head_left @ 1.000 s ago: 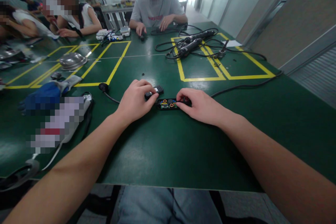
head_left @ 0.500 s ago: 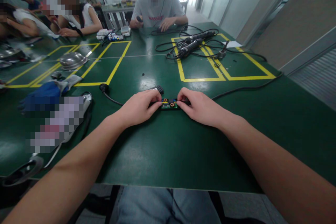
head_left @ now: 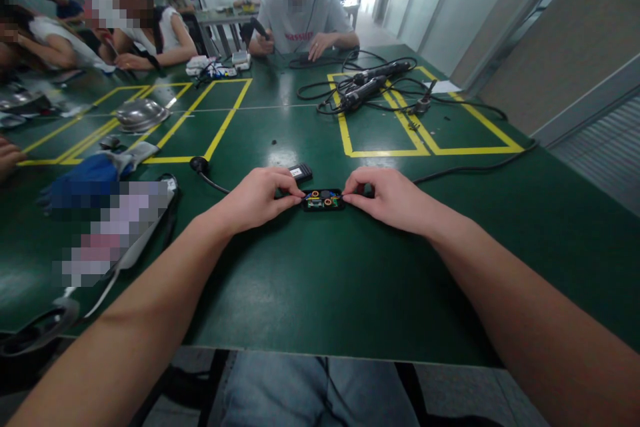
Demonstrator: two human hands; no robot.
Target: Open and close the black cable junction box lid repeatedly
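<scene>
A small black plastic case lies on the green table with its inside showing. In it sits a circuit board with copper-coloured ring coils and thin coloured wires. My left hand pinches thumb and forefinger at the case's left end, where a black power cord with a round plug runs in behind the hand. At the right end, my right hand pinches the cord there; its black length leads off to the right. The fingertips hide the exact grip points. Behind my left hand rests a black cover piece.
Left of me lie a blue glove and a long pale item, partly blurred. Farther off are a metal bowl-like part and corded black tools. Across the table sits a person holding a dark tool; others sit at left.
Both hands have drawn slightly outward, so more of the case's ends and the black cover piece shows. The person opposite has raised the dark tool. Another person's hand has appeared at the left edge.
</scene>
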